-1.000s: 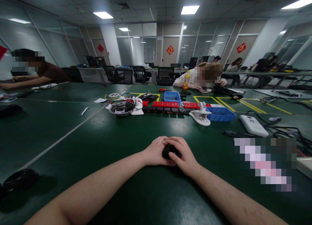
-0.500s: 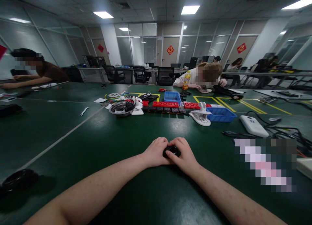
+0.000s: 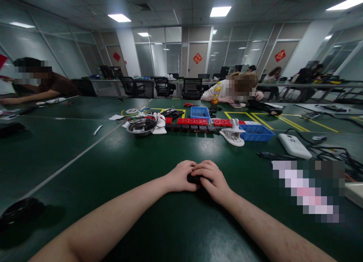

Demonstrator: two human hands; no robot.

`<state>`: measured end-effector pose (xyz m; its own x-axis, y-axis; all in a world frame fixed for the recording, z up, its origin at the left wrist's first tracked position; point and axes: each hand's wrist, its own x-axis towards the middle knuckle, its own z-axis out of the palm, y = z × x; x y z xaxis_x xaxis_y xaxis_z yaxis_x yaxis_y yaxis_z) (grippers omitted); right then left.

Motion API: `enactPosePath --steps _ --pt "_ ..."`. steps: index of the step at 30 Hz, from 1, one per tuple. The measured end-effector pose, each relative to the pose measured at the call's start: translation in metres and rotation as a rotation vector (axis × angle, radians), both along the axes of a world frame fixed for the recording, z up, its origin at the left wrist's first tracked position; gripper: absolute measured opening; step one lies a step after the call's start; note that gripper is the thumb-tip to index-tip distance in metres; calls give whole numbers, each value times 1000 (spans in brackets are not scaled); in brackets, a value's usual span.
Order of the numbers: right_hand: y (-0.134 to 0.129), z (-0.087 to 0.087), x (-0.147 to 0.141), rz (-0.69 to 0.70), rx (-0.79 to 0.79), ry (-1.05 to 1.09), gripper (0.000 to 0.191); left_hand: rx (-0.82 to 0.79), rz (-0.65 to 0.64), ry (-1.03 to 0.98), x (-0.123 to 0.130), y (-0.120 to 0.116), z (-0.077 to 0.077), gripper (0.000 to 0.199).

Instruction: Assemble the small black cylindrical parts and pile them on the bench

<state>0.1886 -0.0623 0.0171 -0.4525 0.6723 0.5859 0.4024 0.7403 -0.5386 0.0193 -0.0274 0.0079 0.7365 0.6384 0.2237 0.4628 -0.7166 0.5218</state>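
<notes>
A small black ring-shaped piece point(image 3: 193, 178) lies between my two hands, just above or on the green tabletop, in the middle of the head view. My left hand point(image 3: 180, 176) is curled around its left side, with the thumb along the near edge. From the right, my right hand point(image 3: 216, 179) covers its top, fingers reaching across toward the left fingers. Most of the piece is hidden, and its exact kind cannot be made out. At the lower left rests a larger glossy black ring point(image 3: 24, 211).
Beyond my hands stand a metal bowl of cables point(image 3: 141, 126), red-and-black strip parts point(image 3: 193, 122), white clips point(image 3: 234, 133) and blue bins point(image 3: 256, 133). A white device point(image 3: 295, 146) and black cables are on the right. A wrench point(image 3: 97, 130) lies left. Other people sit around.
My right fingers have moved left over the black piece and now cover its ring opening, which showed before. The right thumb has drawn back to the right. The left hand stays almost still.
</notes>
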Motion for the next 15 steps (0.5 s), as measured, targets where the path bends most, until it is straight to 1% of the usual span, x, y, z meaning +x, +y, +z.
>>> enactPosePath --steps 3,6,9,12,15 --pt "-1 -2 1 5 22 5 31 15 0 5 0 0 0 34" --pt "-3 -5 1 -18 49 3 37 23 12 -6 1 -1 0 49" --pt "-4 -8 0 -114 44 14 37 12 63 -22 2 -3 1 64" --pt "-2 -11 -1 -236 9 2 32 12 143 2 4 -6 3 65" --pt "0 -12 -3 -291 -10 -16 33 65 216 39 6 -8 3 62"
